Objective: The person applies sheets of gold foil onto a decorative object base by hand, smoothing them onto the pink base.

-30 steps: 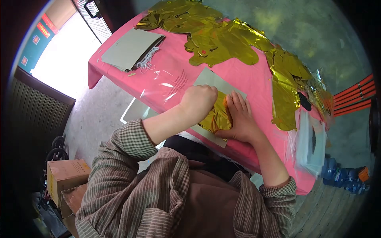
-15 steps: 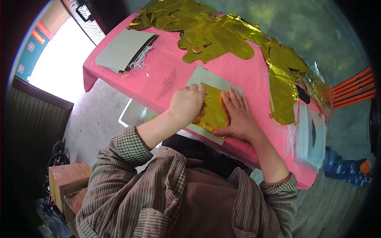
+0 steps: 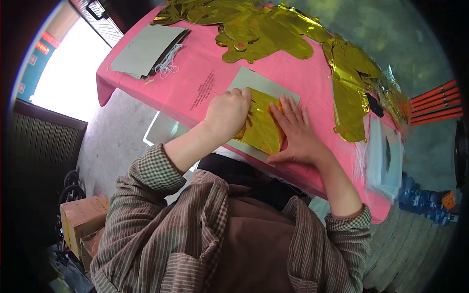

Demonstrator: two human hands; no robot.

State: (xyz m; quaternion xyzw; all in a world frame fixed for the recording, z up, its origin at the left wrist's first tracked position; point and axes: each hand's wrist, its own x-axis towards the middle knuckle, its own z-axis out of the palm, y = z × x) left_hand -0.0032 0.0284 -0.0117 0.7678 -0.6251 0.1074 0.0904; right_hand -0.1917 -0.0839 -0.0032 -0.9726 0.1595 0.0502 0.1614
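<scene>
A folded gold foil balloon (image 3: 264, 119) lies on a pale grey card (image 3: 244, 78) at the near edge of the table. My left hand (image 3: 228, 113) is closed in a fist at the foil's left side, where the foil looks creased; whatever is inside the fingers is hidden. My right hand (image 3: 299, 134) lies open along the foil's right edge, fingers stretched away from me and thumb out towards the near edge of the card.
On the pink-covered table (image 3: 185, 97), flat gold foil balloons (image 3: 268, 36) spread across the back and right. A stack of grey cards (image 3: 146, 49) with white string (image 3: 168, 61) sits left. Clear plastic bags (image 3: 383, 156) lie right. Cardboard boxes (image 3: 83, 219) and water bottles (image 3: 422, 200) stand on the floor.
The camera view has tipped slightly, so the table sits higher in the picture. Both hands stay at the foil, and its surface between them looks somewhat flatter.
</scene>
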